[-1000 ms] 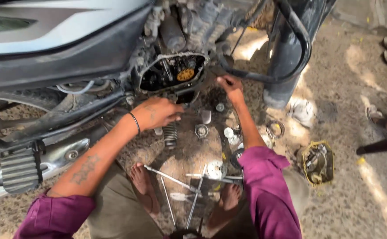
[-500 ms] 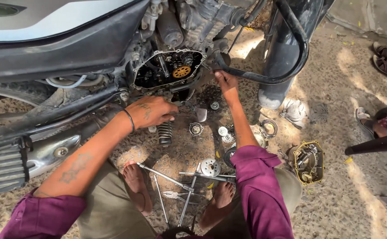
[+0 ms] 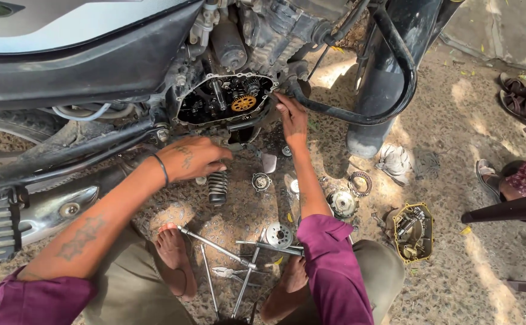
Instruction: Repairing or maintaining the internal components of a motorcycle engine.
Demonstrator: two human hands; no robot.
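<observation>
Landmark: the open engine crankcase (image 3: 227, 99) on the black motorcycle, cover off, dark cavity with steel gears and one brass-coloured toothed gear (image 3: 243, 103) showing.

Left hand (image 3: 191, 157) sits just below the case's lower left edge, fingers curled in, knuckles up. Cannot tell whether it grips anything; the palm side is hidden. Position reads as bracing or working at the underside of the case.

Right hand (image 3: 291, 117) is at the case's right edge, fingers narrow and pressed to the rim near the black tubular crash guard (image 3: 389, 90). Nothing visibly held.

Removed parts lie on the sandy ground below the case, within arm's reach, likely laid out as they came off: coiled steel spring (image 3: 218, 188), small round bearing-like part (image 3: 261, 180), round clutch-type assembly (image 3: 342, 203), ring-shaped plate (image 3: 360, 183). Further right of the case, the yellow-rimmed engine cover (image 3: 412, 232) rests inner side up. Long steel T-handle wrenches (image 3: 218, 247) and pliers (image 3: 230, 272) lie between the person's bare feet.
</observation>
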